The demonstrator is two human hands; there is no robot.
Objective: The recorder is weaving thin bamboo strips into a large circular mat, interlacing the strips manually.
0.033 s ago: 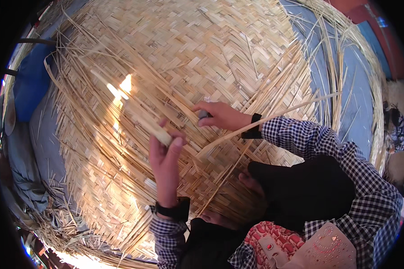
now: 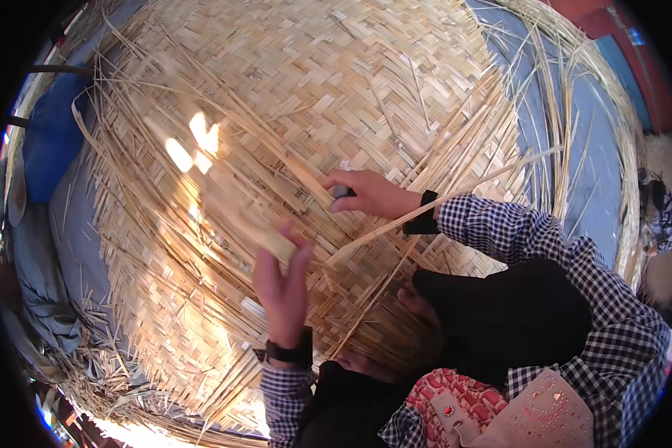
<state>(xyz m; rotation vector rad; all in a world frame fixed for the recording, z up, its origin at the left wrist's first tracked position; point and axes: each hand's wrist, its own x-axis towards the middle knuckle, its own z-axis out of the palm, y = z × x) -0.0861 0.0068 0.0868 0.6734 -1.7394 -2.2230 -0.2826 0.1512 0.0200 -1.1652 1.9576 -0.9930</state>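
Note:
My left hand [image 2: 282, 287], a little blurred, is closed around a pale bamboo strip [image 2: 276, 245]. The strip points up and to the left, and its far end smears into bright sunlit patches. To the right of it, my right hand [image 2: 373, 194] is closed on a small grey object [image 2: 340, 191], mostly hidden by the fingers; its kind I cannot make out. Both hands are above a woven bamboo mat [image 2: 336, 82] strewn with loose strips [image 2: 254, 134]. One long, pale strip [image 2: 455, 191] slants across the front of my right wrist.
My bare feet [image 2: 418, 305] rest on the mat below my hands. More loose strips [image 2: 552, 112] lie on grey sheeting [image 2: 593, 164] at the right. A blue cloth [image 2: 56, 138] is at the left edge. Scraps [image 2: 119, 373] are heaped at the lower left.
My left hand has shifted slightly down and to the right, with the strip moving along, its lit patches changing shape. My right hand has barely moved.

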